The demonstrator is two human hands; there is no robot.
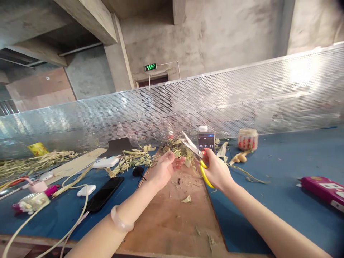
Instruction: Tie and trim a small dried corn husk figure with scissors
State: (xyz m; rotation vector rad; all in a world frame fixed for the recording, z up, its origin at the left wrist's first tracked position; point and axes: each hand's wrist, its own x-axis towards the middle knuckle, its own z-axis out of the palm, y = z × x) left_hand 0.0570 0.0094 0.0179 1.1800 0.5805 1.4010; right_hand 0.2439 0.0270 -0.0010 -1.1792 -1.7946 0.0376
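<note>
My right hand (217, 171) grips a pair of scissors (204, 168) by its yellow handles. The metal blades are parted and point up and left, toward a pile of dried plant stems and leaves (174, 145). Palm up, my left hand (166, 167) is in front of that pile. Its thumb and fingers are apart, close to some dried leaves; I cannot make out anything held in it. Beneath both hands a brown board (172, 218) carries scattered plant bits and a pale leaf scrap (186, 199).
Left lie more dried plants (134, 160), a black phone (105, 194), white cases and cables. A device showing a timer (206, 141) stands behind the scissors. Right are a jar (247, 139), stems and a magenta box (324, 190) on the blue tabletop (268, 193). A perforated metal screen (172, 104) runs behind.
</note>
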